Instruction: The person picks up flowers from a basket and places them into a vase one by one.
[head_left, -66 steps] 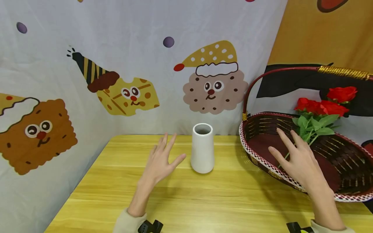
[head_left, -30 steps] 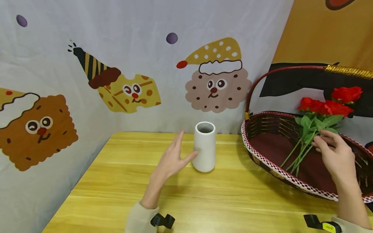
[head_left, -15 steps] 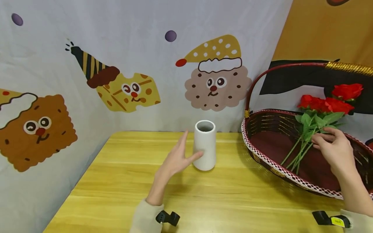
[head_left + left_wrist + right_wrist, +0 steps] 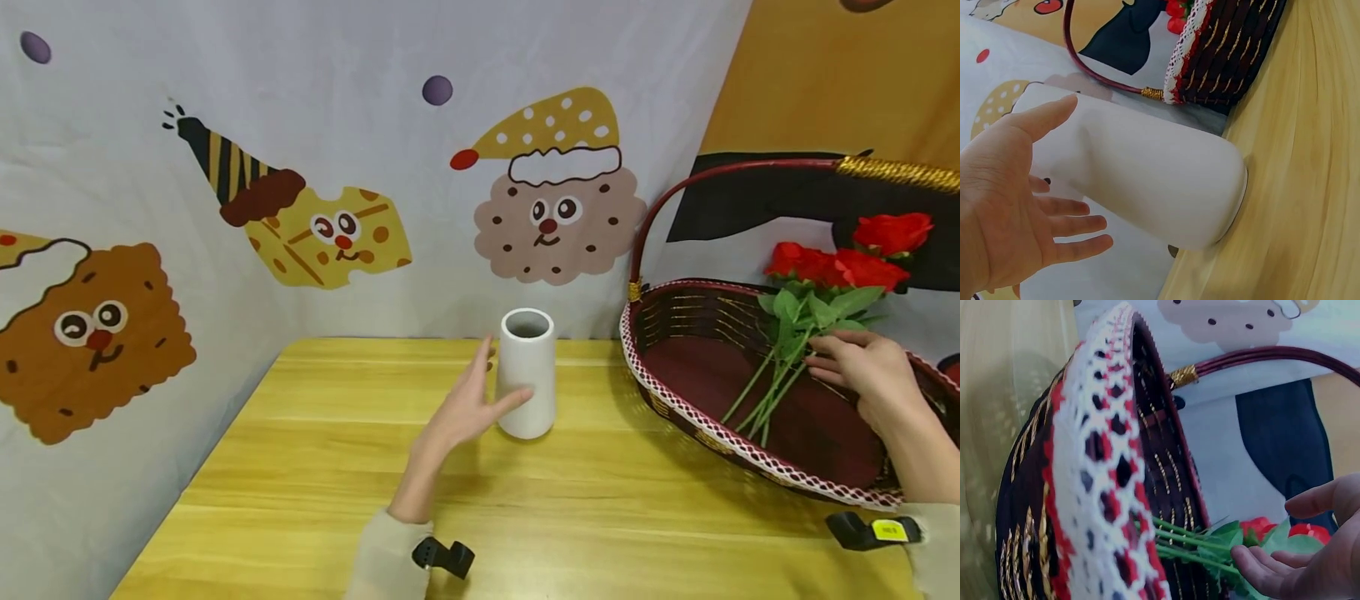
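A white vase (image 4: 527, 383) stands upright on the table. My left hand (image 4: 467, 408) is at its left side, with the thumb in front of it and the fingers spread apart. In the left wrist view, the fingers (image 4: 1079, 224) are straight beside the vase; whether they touch it I cannot tell. Red artificial roses (image 4: 847, 262) with green leaves and stems lean in a dark woven basket (image 4: 705, 433). My right hand (image 4: 870, 375) reaches over the basket to the stems. The right wrist view has its thumb and fingers apart at the leaves (image 4: 1225, 537); contact is unclear.
The basket has a lace-trimmed rim and a tall arched handle (image 4: 738, 171) wound with gold at the top. A wooden table (image 4: 300, 500) lies beneath. Close behind it hangs a cloth backdrop (image 4: 360, 100) printed with cartoon biscuits and cheese.
My left hand has moved right, up to the vase. The right hand went from above the basket's near side to the rose stems, and its fingers have lately spread a little. Vase and basket stay put.
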Demonstrator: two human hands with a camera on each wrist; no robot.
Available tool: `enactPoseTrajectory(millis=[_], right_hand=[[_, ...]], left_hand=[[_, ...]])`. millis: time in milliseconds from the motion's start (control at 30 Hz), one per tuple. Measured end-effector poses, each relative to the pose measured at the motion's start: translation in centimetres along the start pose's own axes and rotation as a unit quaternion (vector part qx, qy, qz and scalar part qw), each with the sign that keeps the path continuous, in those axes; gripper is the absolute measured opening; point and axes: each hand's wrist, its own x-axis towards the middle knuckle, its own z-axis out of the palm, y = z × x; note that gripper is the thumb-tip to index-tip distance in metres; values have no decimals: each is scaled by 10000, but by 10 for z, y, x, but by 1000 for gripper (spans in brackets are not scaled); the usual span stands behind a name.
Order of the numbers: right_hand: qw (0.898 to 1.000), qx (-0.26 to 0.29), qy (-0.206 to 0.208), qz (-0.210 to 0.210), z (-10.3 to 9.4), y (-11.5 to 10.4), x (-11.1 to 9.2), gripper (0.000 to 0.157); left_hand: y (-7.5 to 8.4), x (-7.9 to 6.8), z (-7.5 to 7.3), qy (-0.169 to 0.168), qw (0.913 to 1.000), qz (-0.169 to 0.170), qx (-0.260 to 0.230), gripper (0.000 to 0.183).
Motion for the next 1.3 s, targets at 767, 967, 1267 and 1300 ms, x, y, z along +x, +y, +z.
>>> enactPoseTrajectory(millis=[767,967,1267,1300], right_hand=[[9974,487,-439,301,-2,18,29,42],[9959,777,-282,366,-1,20,31,21],[9937,1049,125,380,-1,23,29,12],[9927,1130,174,372,-1,23,28,13]], left_hand=[[-3,11,16,186,9957,504,-761,93],[-6,15,20,279,9934,591,-939,90],[1,16,21,261,9912,659,-1122,92],[5,14,19,262,9907,665,-1154,92]])
